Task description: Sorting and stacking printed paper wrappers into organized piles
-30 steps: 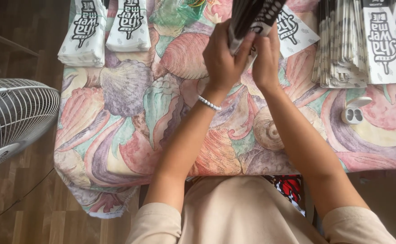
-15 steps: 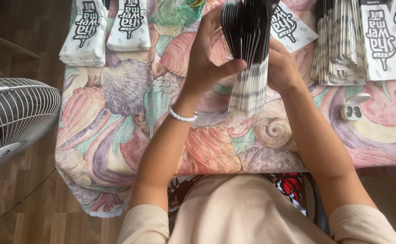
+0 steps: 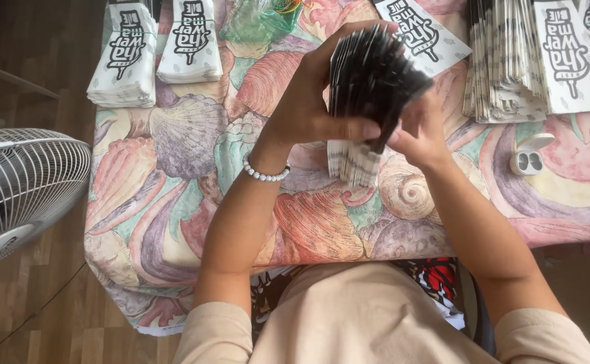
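My left hand (image 3: 312, 108) and my right hand (image 3: 421, 129) both grip a thick bundle of flat paper bags (image 3: 369, 87), held upright over the table with its dark fanned edges toward me. The left thumb presses across the bundle's front; the right hand steadies its right side. The bundle's white lower end (image 3: 352, 162) hangs just above the shell-patterned tablecloth (image 3: 194, 182). A pearl bracelet (image 3: 265, 174) circles my left wrist.
Two stacks of white printed bags (image 3: 153, 47) lie at the far left, a larger stack (image 3: 537, 61) at the far right. A green plastic bag (image 3: 261, 20) lies at the back. An open white earbud case (image 3: 529, 156) sits right. A floor fan (image 3: 19, 189) stands left.
Both hands have drawn the bundle down from the table's far edge toward me and tilted it, so its dark fanned edges now face up.
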